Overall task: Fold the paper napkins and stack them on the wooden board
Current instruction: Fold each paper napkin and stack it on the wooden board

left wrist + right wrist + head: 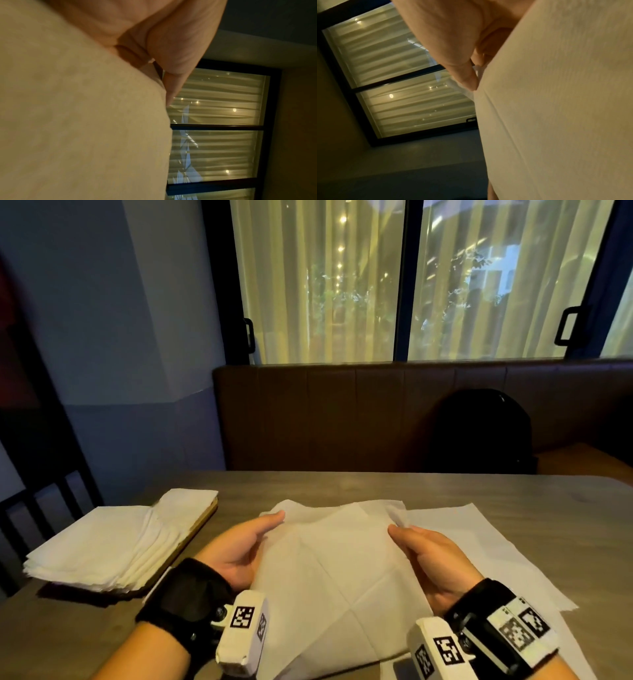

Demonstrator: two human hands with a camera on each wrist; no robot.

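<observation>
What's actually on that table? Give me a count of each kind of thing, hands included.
Hands: 2, the left hand and the right hand, each holding a side of the lifted napkin
Lifted napkin: 1
Flat napkin on the table: 1
Pile of folded napkins: 1, sheets too many to count
Wooden board under the pile: 1
Total: 6

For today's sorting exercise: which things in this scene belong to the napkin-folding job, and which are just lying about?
Part of the job:
- napkin held up by left hand and right hand
- unfolded napkins flat on the table
- folded stack
- wooden board under that stack

Just lying about:
- black backpack on the bench
- chair
</observation>
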